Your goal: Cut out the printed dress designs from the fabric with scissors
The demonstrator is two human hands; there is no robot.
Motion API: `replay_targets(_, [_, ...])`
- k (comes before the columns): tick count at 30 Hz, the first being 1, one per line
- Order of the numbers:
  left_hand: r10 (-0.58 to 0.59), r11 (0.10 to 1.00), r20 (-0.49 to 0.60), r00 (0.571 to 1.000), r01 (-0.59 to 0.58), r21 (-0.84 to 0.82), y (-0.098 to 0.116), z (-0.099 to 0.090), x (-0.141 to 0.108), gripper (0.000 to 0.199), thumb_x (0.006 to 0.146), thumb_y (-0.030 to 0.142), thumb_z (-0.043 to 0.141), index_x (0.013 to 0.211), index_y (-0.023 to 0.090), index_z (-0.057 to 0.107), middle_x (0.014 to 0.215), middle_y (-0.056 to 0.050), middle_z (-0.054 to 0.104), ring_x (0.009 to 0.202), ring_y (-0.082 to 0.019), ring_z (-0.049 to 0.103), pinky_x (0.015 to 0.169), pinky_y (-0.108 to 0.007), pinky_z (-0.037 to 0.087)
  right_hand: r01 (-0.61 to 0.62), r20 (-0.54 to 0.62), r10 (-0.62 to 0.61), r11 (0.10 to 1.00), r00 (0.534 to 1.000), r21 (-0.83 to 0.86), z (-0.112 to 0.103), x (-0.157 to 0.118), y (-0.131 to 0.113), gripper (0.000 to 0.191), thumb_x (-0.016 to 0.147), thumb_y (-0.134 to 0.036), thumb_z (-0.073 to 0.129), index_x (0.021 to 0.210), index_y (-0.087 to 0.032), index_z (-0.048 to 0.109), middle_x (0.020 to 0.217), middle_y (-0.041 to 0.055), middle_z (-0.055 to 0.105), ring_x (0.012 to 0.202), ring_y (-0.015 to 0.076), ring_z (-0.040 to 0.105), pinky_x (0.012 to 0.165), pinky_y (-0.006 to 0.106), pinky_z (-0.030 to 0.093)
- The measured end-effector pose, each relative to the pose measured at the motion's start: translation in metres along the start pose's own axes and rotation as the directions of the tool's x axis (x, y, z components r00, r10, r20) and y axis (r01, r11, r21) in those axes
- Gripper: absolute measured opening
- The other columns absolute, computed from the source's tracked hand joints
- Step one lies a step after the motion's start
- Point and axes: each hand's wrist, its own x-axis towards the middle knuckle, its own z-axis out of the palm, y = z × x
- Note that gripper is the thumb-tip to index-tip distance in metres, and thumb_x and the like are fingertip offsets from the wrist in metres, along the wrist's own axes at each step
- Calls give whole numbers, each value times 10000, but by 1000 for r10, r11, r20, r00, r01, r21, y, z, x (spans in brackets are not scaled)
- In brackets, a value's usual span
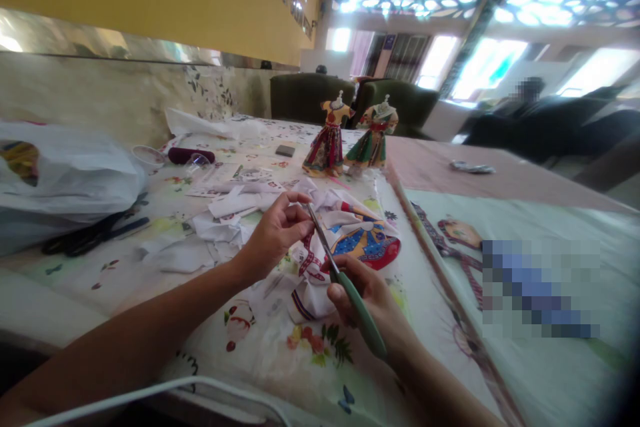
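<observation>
Green-handled scissors are in my right hand, pointing up and left, their blades close together. My left hand is closed in a pinch near the blade tips, over a patterned red and white strip that hangs down between my hands. Whether the blades hold the strip I cannot tell. Beyond the scissors lies a printed piece in blue, yellow and red. White scraps are crumpled around my left hand.
Two small dressed figures stand at the back. A white plastic bag and black scissors lie at left, near a dark red case. A white cable crosses the front. Patterned pieces lie at right.
</observation>
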Motion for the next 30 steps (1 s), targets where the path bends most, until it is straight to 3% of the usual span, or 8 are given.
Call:
replay_targets(11, [16, 999, 13, 1000, -16, 29, -2, -1, -1, 353, 789, 184, 705, 1094, 197, 529, 690, 59, 587, 648, -111, 553, 662, -250, 456, -32, -31, 34, 998, 999, 48, 0, 1, 2, 478, 726, -570, 806, 948, -206, 590, 536, -101, 456, 390, 86, 405, 380, 211, 302])
replay_targets(13, [26, 999, -10, 1000, -26, 44, -2, -1, -1, 334, 799, 186, 697, 1090, 195, 533, 686, 61, 580, 648, -109, 549, 666, -249, 456, -10, -68, 8, 1000, 998, -25, -3, 5, 4, 446, 770, -575, 759, 960, -206, 597, 558, -87, 486, 417, 103, 435, 411, 225, 338])
replay_targets(15, [49, 997, -70, 996, -45, 64, -2, -2, 0, 310, 812, 194, 689, 1084, 194, 539, 677, 65, 562, 634, -104, 532, 643, -240, 443, 18, -124, -45, 978, 991, -209, -8, 10, 4, 436, 797, -560, 730, 1022, -204, 617, 610, -54, 558, 506, 143, 519, 495, 252, 390])
replay_targets(17, [76, 994, -148, 986, -63, 85, -2, -4, 2, 297, 820, 204, 686, 1080, 190, 543, 684, 63, 559, 616, -96, 507, 595, -226, 414, -10, -167, -82, 874, 983, -487, -10, 13, 3, 482, 813, -512, 723, 1169, -203, 620, 680, -9, 642, 632, 210, 607, 588, 291, 409])
replay_targets(20, [92, 993, -222, 971, -73, 93, -1, -7, 5, 306, 806, 207, 697, 1072, 182, 547, 723, 48, 589, 630, -94, 525, 563, -215, 399, -62, -138, -78, 613, 987, -788, -8, 11, 0, 504, 854, -369, 696, 1316, -196, 593, 877, 83, 748, 817, 297, 689, 674, 330, 414])
replay_targets(24, [96, 994, -266, 959, -81, 69, 4, -8, 9, 327, 770, 212, 721, 1053, 184, 558, 748, 43, 606, 666, -104, 578, 571, -210, 431, 37, -13, -105, 455, 994, -890, -2, 5, 0, 430, 884, -178, 620, 1314, -184, 615, 1204, 144, 719, 1027, 300, 691, 794, 331, 453])
replay_targets(28, [155, 988, -297, 942, -140, 69, 7, -8, 9, 310, 764, 200, 725, 1031, 189, 569, 767, 43, 612, 652, -91, 576, 567, -198, 448, 120, 88, -110, 333, 990, -935, 0, 3, -1, 222, 895, -165, 629, 1098, -163, 718, 1090, 138, 715, 980, 298, 671, 809, 354, 479])
replay_targets(30, [208, 978, -290, 934, -188, 94, 8, -7, 7, 290, 781, 194, 719, 1031, 195, 572, 782, 42, 616, 649, -87, 577, 570, -195, 458, 155, 105, -169, 314, 980, -937, -1, 3, -2, 135, 909, -187, 637, 986, -164, 745, 1027, 138, 710, 984, 315, 649, 826, 385, 488])
